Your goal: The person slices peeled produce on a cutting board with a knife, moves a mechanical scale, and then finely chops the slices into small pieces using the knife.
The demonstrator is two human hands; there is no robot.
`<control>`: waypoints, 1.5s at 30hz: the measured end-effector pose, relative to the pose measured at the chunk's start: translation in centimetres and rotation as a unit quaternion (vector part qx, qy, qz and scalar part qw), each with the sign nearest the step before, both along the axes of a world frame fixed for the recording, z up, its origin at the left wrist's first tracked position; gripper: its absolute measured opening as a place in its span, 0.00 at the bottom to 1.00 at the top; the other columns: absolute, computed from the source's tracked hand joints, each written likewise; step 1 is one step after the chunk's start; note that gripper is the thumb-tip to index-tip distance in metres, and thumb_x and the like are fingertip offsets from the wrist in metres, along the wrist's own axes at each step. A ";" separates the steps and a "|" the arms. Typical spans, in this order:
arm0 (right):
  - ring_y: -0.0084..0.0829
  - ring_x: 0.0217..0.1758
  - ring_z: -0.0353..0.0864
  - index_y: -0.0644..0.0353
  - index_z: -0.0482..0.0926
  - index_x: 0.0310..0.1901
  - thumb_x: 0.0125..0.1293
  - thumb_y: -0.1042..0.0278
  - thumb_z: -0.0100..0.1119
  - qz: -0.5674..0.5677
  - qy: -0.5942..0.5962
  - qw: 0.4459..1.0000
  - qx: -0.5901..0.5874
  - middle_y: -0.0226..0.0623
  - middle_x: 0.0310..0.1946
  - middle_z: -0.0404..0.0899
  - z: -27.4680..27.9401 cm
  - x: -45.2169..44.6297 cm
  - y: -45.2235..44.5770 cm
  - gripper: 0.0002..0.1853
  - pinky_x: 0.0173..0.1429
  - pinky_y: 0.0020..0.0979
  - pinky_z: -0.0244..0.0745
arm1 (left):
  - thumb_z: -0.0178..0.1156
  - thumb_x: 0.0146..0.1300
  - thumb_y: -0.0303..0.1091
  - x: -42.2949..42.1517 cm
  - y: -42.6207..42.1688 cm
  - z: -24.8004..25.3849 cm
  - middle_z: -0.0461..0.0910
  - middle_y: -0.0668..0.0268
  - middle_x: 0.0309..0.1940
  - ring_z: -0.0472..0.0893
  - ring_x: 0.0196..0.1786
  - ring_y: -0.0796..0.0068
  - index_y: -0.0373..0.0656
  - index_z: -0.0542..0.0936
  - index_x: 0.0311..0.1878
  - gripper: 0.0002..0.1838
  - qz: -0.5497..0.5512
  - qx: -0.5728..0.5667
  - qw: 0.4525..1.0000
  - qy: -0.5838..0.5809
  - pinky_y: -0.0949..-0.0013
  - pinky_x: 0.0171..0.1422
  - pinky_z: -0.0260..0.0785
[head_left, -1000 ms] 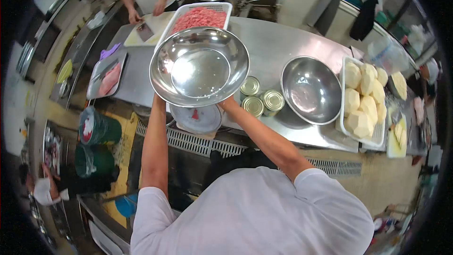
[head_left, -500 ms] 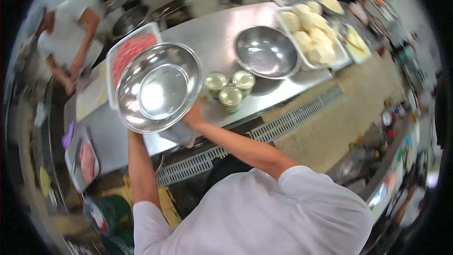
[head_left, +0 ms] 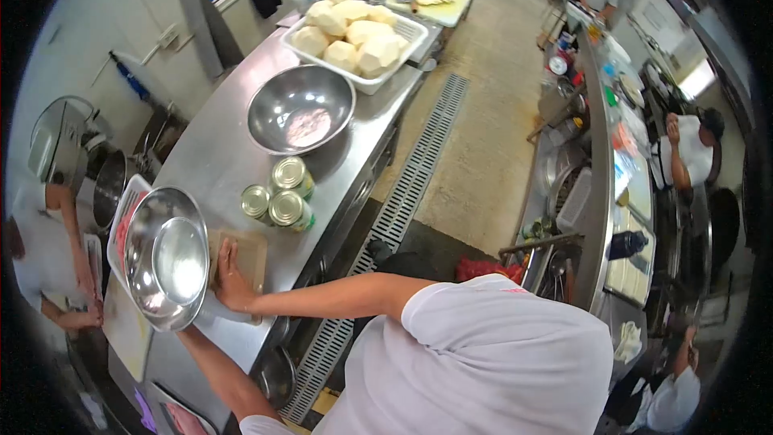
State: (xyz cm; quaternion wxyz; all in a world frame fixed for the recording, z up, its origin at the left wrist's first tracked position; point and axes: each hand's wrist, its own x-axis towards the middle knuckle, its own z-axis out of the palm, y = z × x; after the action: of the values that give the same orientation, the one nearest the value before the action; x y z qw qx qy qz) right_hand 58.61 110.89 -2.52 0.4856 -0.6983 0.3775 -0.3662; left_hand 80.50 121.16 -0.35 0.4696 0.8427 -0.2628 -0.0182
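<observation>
A shiny metal bowl (head_left: 143,274) is tilted up over the left end of the steel table, partly covering a white basket of pink ground meat (head_left: 122,229). My left hand (head_left: 190,335) supports it from beneath; the bowl hides the fingers. Stretched fingers of my right hand (head_left: 233,280) rest against a tan rectangular container (head_left: 254,258) just right of the bowl. Beyond that hand, three closed tin cans (head_left: 288,208) stand grouped together. Farther back sits a second metal bowl (head_left: 274,117).
Peeled pale root vegetables fill a white basket (head_left: 411,32) farther along the steel table (head_left: 213,133). A cutting board (head_left: 451,8) lies behind it. At left, a co-worker's hands (head_left: 88,310) are near a white board (head_left: 125,330). A floor drain (head_left: 419,157) runs alongside.
The view has swung to the right. My right hand has left the metal bowl's edge and now touches the tan container. The bowl remains raised on my left hand.
</observation>
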 end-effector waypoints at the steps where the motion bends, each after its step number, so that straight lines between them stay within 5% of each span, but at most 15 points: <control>1: 0.71 0.82 0.41 0.60 0.15 0.78 0.60 0.73 0.63 0.084 0.002 0.986 0.147 0.67 0.80 0.18 2.5 -1.9 -0.9 0.64 0.67 0.54 0.72 | 0.63 0.72 0.37 0.5 0.1 -0.2 0.83 0.55 0.57 0.81 0.57 0.62 0.31 0.80 0.60 0.21 0.000 -0.001 1.000 -0.001 0.57 0.63 0.74; 4: 0.68 0.82 0.42 0.55 0.14 0.78 0.62 0.70 0.61 0.176 0.018 0.971 0.159 0.66 0.81 0.20 3.1 -4.7 -2.7 0.63 0.72 0.50 0.70 | 0.63 0.72 0.38 0.9 0.0 -0.5 0.83 0.56 0.57 0.81 0.57 0.62 0.31 0.80 0.60 0.21 -0.006 0.000 1.000 -0.012 0.57 0.63 0.74; 6: 0.62 0.83 0.49 0.55 0.21 0.81 0.64 0.67 0.60 0.206 0.041 0.960 0.183 0.64 0.82 0.30 2.1 -6.3 -4.3 0.59 0.72 0.48 0.71 | 0.63 0.72 0.38 0.8 0.4 -0.8 0.83 0.56 0.57 0.81 0.56 0.62 0.31 0.80 0.60 0.21 -0.005 0.000 1.000 -0.022 0.57 0.63 0.74; 8: 0.58 0.78 0.64 0.57 0.37 0.83 0.64 0.65 0.62 0.251 -0.037 0.966 0.043 0.62 0.80 0.51 -2.3 -6.4 -6.1 0.53 0.71 0.46 0.72 | 0.63 0.72 0.38 0.8 1.9 -1.7 0.83 0.56 0.57 0.81 0.56 0.62 0.31 0.80 0.60 0.21 -0.008 -0.007 0.999 -0.051 0.57 0.63 0.74; 9: 0.58 0.78 0.64 0.57 0.37 0.83 0.64 0.65 0.62 0.248 -0.037 0.967 0.041 0.62 0.80 0.51 -0.6 -8.4 -7.5 0.53 0.71 0.46 0.72 | 0.63 0.72 0.38 0.1 3.2 -2.1 0.84 0.56 0.57 0.81 0.56 0.62 0.31 0.80 0.60 0.21 0.001 -0.015 0.997 -0.082 0.57 0.63 0.74; 11: 0.51 0.68 0.78 0.60 0.57 0.80 0.66 0.63 0.63 0.378 -0.006 0.922 0.083 0.55 0.71 0.71 3.6 -15.5 -11.0 0.42 0.70 0.42 0.75 | 0.64 0.72 0.38 -1.5 6.3 -3.4 0.84 0.56 0.57 0.81 0.56 0.62 0.31 0.81 0.60 0.21 0.061 -0.052 0.988 -0.131 0.57 0.63 0.74; 13: 0.42 0.63 0.83 0.62 0.66 0.75 0.71 0.62 0.62 0.460 -0.030 0.867 0.191 0.47 0.66 0.78 2.8 -19.5 -13.5 0.33 0.67 0.38 0.79 | 0.63 0.73 0.39 -7.6 7.5 -2.9 0.87 0.56 0.48 0.85 0.51 0.62 0.30 0.82 0.57 0.20 0.207 -0.171 0.960 -0.083 0.60 0.59 0.78; 17: 0.35 0.62 0.83 0.62 0.69 0.73 0.78 0.59 0.58 0.428 -0.086 0.825 0.358 0.43 0.67 0.77 0.9 -30.9 -17.8 0.28 0.62 0.35 0.83 | 0.60 0.75 0.40 -17.5 11.1 -5.5 0.88 0.57 0.41 0.87 0.37 0.67 0.33 0.86 0.49 0.17 0.305 -0.173 0.924 -0.152 0.64 0.44 0.83; 19: 0.35 0.62 0.83 0.62 0.68 0.74 0.78 0.59 0.58 0.386 -0.093 0.830 0.393 0.42 0.67 0.77 -0.1 -36.1 -20.7 0.28 0.63 0.35 0.82 | 0.77 0.58 0.40 -24.5 9.6 -5.5 0.87 0.53 0.33 0.86 0.36 0.55 0.35 0.87 0.39 0.16 0.378 -0.153 0.876 -0.259 0.54 0.43 0.80; 23: 0.34 0.63 0.83 0.61 0.68 0.74 0.78 0.59 0.57 0.312 -0.113 0.850 0.409 0.41 0.67 0.77 -1.3 -45.0 -27.1 0.28 0.63 0.34 0.82 | 0.70 0.65 0.32 -35.2 1.7 -3.7 0.86 0.50 0.40 0.85 0.42 0.55 0.32 0.84 0.45 0.13 0.414 -0.175 0.881 -0.148 0.52 0.50 0.79; 25: 0.30 0.59 0.85 0.61 0.70 0.72 0.78 0.59 0.56 0.254 -0.155 0.861 0.413 0.39 0.66 0.78 -1.4 -48.7 -30.3 0.26 0.59 0.33 0.84 | 0.59 0.77 0.39 -38.2 -2.4 -4.8 0.87 0.58 0.37 0.85 0.32 0.73 0.35 0.84 0.48 0.15 0.297 -0.092 0.948 -0.069 0.71 0.33 0.79; 28: 0.29 0.59 0.85 0.60 0.70 0.72 0.79 0.58 0.56 0.239 -0.179 0.868 0.397 0.36 0.66 0.78 -1.8 -53.5 -34.2 0.25 0.58 0.31 0.83 | 0.57 0.78 0.38 -44.5 -12.6 -4.0 0.84 0.61 0.32 0.79 0.25 0.78 0.37 0.81 0.50 0.13 0.166 -0.124 0.977 -0.045 0.77 0.25 0.69; 38: 0.37 0.68 0.79 0.60 0.68 0.73 0.80 0.57 0.53 0.122 -0.202 0.883 0.406 0.41 0.69 0.75 -3.3 -71.0 -40.1 0.26 0.65 0.37 0.79 | 0.56 0.76 0.28 -58.1 -36.2 -4.0 0.77 0.68 0.22 0.71 0.20 0.84 0.34 0.79 0.60 0.14 -0.145 -0.114 0.975 0.125 0.78 0.21 0.63; 45: 0.39 0.68 0.79 0.62 0.68 0.72 0.80 0.56 0.53 0.006 -0.220 0.891 0.398 0.42 0.69 0.75 -5.0 -76.9 -45.3 0.26 0.67 0.38 0.79 | 0.66 0.69 0.27 -64.7 -49.0 -4.4 0.72 0.74 0.17 0.68 0.18 0.88 0.35 0.83 0.49 0.09 -0.279 -0.048 0.938 0.202 0.77 0.20 0.56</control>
State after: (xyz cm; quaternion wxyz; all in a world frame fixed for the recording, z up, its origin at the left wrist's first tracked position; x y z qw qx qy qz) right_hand -18.30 65.55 -7.47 0.7957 -0.3503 0.3712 -0.3262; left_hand 15.79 72.12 -4.74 0.5286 0.6907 -0.3873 -0.3059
